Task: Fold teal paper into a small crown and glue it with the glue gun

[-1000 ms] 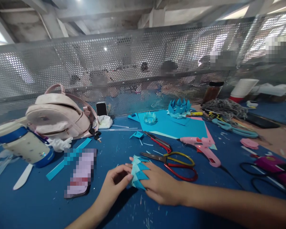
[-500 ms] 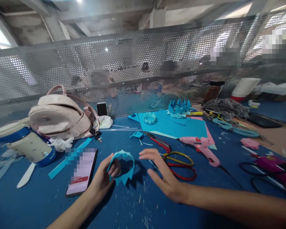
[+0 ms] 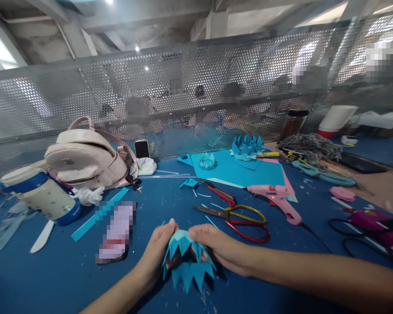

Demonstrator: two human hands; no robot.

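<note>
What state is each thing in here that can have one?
Paper ring: held by left hand and right hand
Red-and-yellow scissors: blades appear closed
Front phone: screen lit
Back phone: screen dark
Glue gun: lying flat
Bottle: capped
Large paper crown: standing
Small paper crown: standing

The paper ring [image 3: 191, 274] is blue, the glue gun [image 3: 284, 201] pink.

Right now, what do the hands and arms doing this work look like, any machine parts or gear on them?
No machine parts: the left hand and right hand are human and gloveless. No sleeve, watch, bracelet, cable or marking shows on either forearm. I see no rings, though some fingers are hidden.
</note>
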